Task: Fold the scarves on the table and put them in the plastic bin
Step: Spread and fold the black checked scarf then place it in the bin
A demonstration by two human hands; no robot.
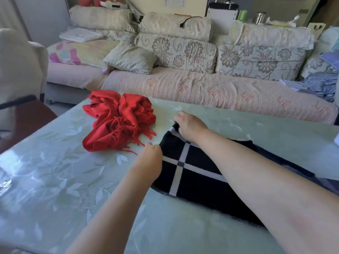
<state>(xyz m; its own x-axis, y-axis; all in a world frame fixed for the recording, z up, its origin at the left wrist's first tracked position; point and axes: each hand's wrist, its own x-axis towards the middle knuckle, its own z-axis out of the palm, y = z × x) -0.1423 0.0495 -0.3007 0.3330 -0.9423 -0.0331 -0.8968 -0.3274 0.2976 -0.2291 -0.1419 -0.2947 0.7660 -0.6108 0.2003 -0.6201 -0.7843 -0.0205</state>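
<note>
A black scarf (198, 173) with white crossing stripes lies flat across the table (55, 171), running from the middle toward the right. My right hand (189, 125) grips its far corner, fingers curled over the edge. At the scarf's near left edge, my left hand (150, 158) holds the cloth, its fingers hidden from view. A crumpled red scarf (117, 121) with fringes sits in a heap to the left of both hands, apart from the black one. No plastic bin is in view.
The table has a pale green glossy top with a leaf pattern. A sofa (211, 88) with floral cushions stands just behind the table's far edge. A white chair (20, 70) stands at the left. Blue cloth (322, 83) lies piled on the sofa's right end.
</note>
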